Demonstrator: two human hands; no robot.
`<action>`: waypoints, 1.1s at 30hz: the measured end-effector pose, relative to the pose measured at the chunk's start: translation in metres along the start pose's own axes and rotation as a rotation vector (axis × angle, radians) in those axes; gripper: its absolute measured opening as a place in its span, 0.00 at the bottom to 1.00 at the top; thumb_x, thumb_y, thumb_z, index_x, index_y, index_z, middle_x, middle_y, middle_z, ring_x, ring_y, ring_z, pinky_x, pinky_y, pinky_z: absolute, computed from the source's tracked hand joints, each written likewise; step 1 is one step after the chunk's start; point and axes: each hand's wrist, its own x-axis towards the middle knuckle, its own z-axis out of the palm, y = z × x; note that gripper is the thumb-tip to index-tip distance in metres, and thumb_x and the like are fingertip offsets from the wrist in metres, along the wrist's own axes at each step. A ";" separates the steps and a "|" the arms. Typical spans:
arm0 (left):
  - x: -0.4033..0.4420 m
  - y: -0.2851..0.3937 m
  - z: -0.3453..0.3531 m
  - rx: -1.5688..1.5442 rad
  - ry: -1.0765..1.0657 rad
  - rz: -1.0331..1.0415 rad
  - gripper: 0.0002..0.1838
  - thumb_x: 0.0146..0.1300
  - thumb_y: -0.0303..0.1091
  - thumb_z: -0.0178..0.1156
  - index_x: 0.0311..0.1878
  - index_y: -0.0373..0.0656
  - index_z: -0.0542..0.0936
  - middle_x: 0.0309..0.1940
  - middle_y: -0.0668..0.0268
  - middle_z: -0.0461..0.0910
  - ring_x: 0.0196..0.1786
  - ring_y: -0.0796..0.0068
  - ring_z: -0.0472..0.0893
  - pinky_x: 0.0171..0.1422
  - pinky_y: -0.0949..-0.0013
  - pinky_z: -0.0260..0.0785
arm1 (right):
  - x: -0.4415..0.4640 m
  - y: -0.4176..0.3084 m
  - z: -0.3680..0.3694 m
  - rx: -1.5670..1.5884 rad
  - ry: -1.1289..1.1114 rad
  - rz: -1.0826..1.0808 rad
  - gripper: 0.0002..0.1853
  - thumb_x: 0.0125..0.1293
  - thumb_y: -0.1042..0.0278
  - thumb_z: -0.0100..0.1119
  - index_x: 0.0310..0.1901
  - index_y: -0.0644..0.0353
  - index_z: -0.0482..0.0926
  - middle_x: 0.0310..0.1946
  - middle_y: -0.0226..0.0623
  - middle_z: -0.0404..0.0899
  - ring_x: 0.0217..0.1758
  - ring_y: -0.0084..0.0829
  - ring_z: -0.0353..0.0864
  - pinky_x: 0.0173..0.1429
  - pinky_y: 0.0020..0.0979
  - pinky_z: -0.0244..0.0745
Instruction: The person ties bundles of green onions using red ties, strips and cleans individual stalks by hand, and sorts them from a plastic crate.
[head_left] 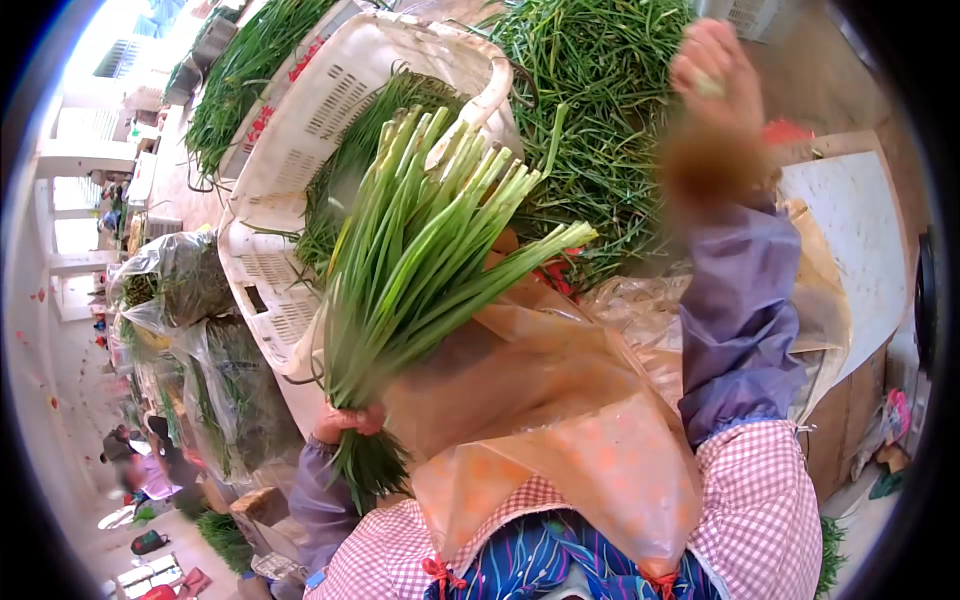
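Note:
My left hand (350,420) is wrapped round a bundle of long green stalks (410,250), near its leafy lower end. The pale cut ends fan out upward, in front of a white plastic basket (285,200). At the upper right, my right hand (712,75) is raised beside a big heap of loose green stalks (590,90). Its fingers are bent together around something small and pale that I cannot make out. The right wrist is blurred. An orange-brown plastic sheet (570,440) covers my lap under the bundle.
More stalks lie in the basket and in another container (250,70) behind it. Plastic bags of greens (185,280) stand at the left. A white board (850,240) leans at the right. A person (155,470) is far off at the lower left.

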 end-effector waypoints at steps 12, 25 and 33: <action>0.012 -0.024 -0.007 -0.043 -0.116 0.023 0.27 0.56 0.33 0.59 0.55 0.27 0.65 0.18 0.64 0.65 0.17 0.75 0.63 0.21 0.70 0.56 | -0.024 0.140 0.090 -1.149 0.071 0.322 0.21 0.67 0.53 0.56 0.51 0.64 0.75 0.29 0.30 0.76 0.30 0.17 0.71 0.34 0.22 0.69; 0.009 -0.027 0.011 -0.152 0.038 -0.053 0.15 0.51 0.30 0.65 0.37 0.30 0.74 0.20 0.59 0.71 0.20 0.71 0.69 0.23 0.69 0.59 | -0.050 0.104 0.150 -1.228 0.329 0.540 0.19 0.64 0.55 0.61 0.39 0.67 0.80 0.26 0.30 0.78 0.21 0.18 0.74 0.26 0.21 0.71; -0.002 -0.030 0.018 -0.154 0.175 -0.100 0.23 0.49 0.25 0.65 0.49 0.33 0.70 0.22 0.61 0.72 0.21 0.69 0.72 0.26 0.67 0.65 | -0.079 0.150 0.123 -2.047 -0.150 -0.103 0.09 0.62 0.67 0.57 0.25 0.59 0.75 0.22 0.40 0.77 0.24 0.41 0.78 0.26 0.36 0.73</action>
